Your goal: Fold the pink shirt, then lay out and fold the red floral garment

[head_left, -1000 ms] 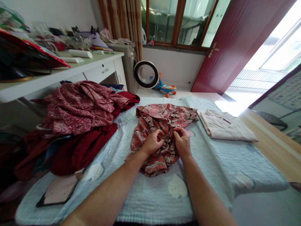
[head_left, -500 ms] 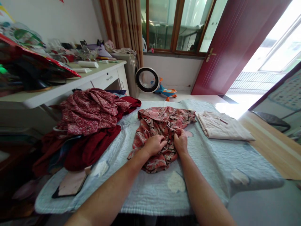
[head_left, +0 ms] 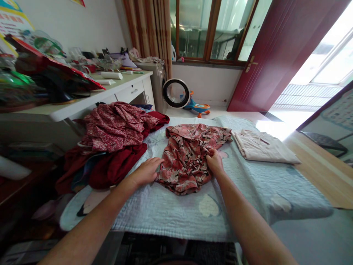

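A floral red-pink shirt [head_left: 187,158] lies crumpled on the pale blue quilted cloth [head_left: 176,217], its collar end toward the window. At the shirt's left edge is my left hand [head_left: 149,170], its fingers closed together on the fabric there. My right hand [head_left: 214,162] pinches the shirt's right side near a row of buttons. A folded cream garment [head_left: 264,147] lies to the right of the shirt.
At the left is a heap with a red patterned garment [head_left: 116,127] and dark red cloth [head_left: 117,165]. A cluttered white desk [head_left: 129,84] stands behind it. Farther back are an open washer door [head_left: 175,93], a blue toy [head_left: 199,106] and a red door [head_left: 256,62].
My left hand has moved left from the middle of the shirt to its left edge. My right hand keeps its hold on the right side. The view has shifted slightly left.
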### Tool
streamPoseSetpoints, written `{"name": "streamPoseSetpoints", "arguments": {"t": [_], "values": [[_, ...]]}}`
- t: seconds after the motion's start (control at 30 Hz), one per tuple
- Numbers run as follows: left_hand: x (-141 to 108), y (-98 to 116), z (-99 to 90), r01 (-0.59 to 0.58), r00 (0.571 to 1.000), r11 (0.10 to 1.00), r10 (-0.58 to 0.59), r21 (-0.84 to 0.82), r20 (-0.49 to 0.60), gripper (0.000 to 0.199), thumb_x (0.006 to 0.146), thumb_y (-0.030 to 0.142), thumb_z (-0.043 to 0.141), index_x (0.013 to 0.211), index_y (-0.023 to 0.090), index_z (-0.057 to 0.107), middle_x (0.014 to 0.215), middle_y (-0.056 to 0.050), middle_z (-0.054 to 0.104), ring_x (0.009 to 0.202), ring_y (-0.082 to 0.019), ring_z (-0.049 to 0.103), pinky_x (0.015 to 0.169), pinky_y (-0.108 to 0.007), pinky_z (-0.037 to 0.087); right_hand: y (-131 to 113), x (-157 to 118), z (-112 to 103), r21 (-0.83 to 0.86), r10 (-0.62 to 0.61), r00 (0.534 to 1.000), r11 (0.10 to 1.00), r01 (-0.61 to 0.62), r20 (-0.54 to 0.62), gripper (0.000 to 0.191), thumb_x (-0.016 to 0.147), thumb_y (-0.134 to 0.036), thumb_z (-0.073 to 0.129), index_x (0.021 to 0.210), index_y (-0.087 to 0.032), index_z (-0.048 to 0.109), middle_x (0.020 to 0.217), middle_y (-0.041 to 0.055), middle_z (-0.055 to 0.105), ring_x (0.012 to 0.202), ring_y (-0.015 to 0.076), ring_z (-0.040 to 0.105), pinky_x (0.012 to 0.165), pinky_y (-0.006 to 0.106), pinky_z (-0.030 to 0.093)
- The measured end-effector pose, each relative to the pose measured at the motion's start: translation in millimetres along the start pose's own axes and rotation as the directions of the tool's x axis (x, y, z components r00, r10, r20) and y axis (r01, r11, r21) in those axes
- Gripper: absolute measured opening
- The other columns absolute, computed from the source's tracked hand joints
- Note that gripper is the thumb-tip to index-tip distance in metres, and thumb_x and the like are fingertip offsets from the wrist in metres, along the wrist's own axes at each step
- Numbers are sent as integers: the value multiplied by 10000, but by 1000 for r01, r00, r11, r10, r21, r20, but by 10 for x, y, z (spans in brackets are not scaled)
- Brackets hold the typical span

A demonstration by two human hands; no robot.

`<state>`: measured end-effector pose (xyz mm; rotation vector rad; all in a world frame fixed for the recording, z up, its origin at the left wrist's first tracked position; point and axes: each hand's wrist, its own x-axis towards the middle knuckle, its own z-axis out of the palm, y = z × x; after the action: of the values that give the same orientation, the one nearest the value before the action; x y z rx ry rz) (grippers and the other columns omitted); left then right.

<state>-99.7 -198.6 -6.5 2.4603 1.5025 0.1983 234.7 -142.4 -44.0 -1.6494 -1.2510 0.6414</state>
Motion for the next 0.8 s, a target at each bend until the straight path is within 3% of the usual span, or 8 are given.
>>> {"name": "streamPoseSetpoints", "arguments": {"t": [0.17,0.3,0.4,0.5,0.57,0.67,0.73,0.8], "values": [[-91,66,-34,-60,993,997,65,-55,94,778,675,73,520,1435,226,458,1472,-77,469,1358,-229,428,1145,-345,334,-38,-167,-173,143,35,987,988,-58,155,427,623,-302,583,1034,-202,521,872,19,640,809,201,615,734,316,496],[-58,63,-45,-28,995,998,33,-49,89,675,697,95,550,1346,280,572,1439,-65,491,1327,-253,456,1110,-377,377,-107,-560,-442,-56,-111,971,991,125,213,308,711,-363,597,970,-198,577,987,68,618,936,230,592,828,366,490],[-16,42,-6,0,1000,997,2,-73,27,426,764,144,546,1136,268,711,1313,-63,576,1245,-254,515,1075,-382,408,-130,-849,-613,-132,-256,855,928,348,451,242,765,-320,586,973,-205,633,1068,79,610,1000,229,581,929,395,462],[8,94,2,7,1000,988,-9,-154,-11,257,813,200,528,942,225,749,1176,-72,619,1127,-235,574,1040,-375,438,-92,-997,-660,-139,-328,780,875,463,533,478,700,-242,623,1178,-215,611,1285,106,552,1215,268,502,1065,448,377],[1,169,-29,-14,998,976,0,-215,-65,213,817,227,529,862,212,736,1228,-77,586,1161,-236,555,1071,-380,417,-68,-1012,-635,-166,-327,798,871,462,506,450,694,-203,593,1143,-223,632,1321,108,536,1245,275,486,1076,463,366],[-47,300,-128,-81,987,949,34,-305,-158,205,834,247,500,833,204,700,1410,-69,479,1327,-249,433,1155,-384,321,-105,-978,-607,-129,-338,823,890,437,457,191,773,-205,509,893,-227,656,1258,92,586,1199,259,527,1044,445,398],[-96,371,-207,-95,990,918,46,-384,-135,226,865,265,459,871,213,679,1376,-58,533,1335,-238,431,1166,-383,300,-174,-961,-633,-76,-338,836,910,407,432,137,825,-241,475,820,-231,611,1174,74,638,1158,250,558,1017,428,420],[-151,407,-274,-52,997,876,22,-479,-68,249,900,309,428,916,224,661,1210,-43,645,1227,-227,525,1121,-374,355,-243,-962,-699,-50,-291,865,939,340,408,131,860,-289,457,822,-237,571,1007,48,681,1016,232,613,925,388,469]]}}
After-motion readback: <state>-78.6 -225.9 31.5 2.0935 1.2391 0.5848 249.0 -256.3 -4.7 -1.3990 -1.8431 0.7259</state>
